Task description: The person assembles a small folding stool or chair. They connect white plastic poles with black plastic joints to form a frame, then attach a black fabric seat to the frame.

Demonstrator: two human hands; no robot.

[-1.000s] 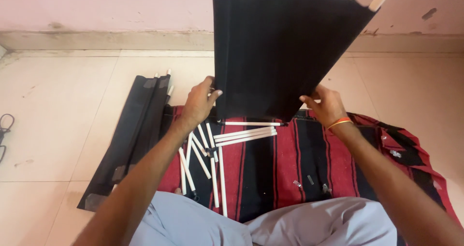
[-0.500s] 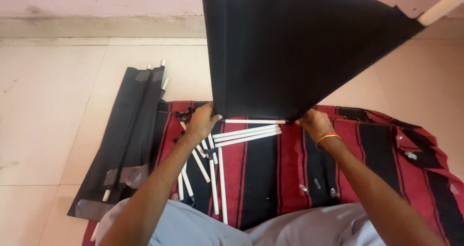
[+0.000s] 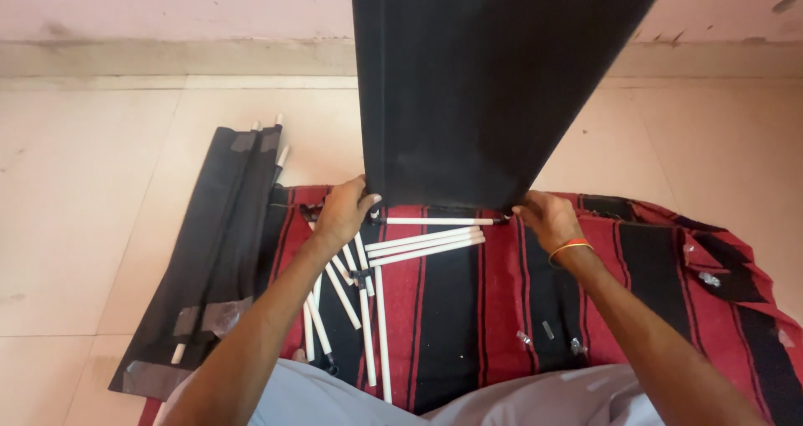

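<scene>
Over the striped blanket (image 3: 468, 309), our left hand (image 3: 345, 213) and right hand (image 3: 548, 219) pinch the upright black fabric panel (image 3: 477, 83) at its bottom corners, above a horizontal white rod (image 3: 435, 221).

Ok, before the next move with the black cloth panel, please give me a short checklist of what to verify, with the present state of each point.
1. Left hand holds the lower left corner of the black fabric panel: ok.
2. Right hand holds the lower right corner: ok.
3. White rod lies along the panel's bottom edge between the hands: ok; whether it sits inside a hem, cannot tell.
4. Top of the panel in view: not ok, it runs out of frame.
5. Loose white rods on the red and black striped blanket lie tidy: not ok, scattered at angles.
6. Folded black panel rests apart on the tiled floor: ok.
</scene>
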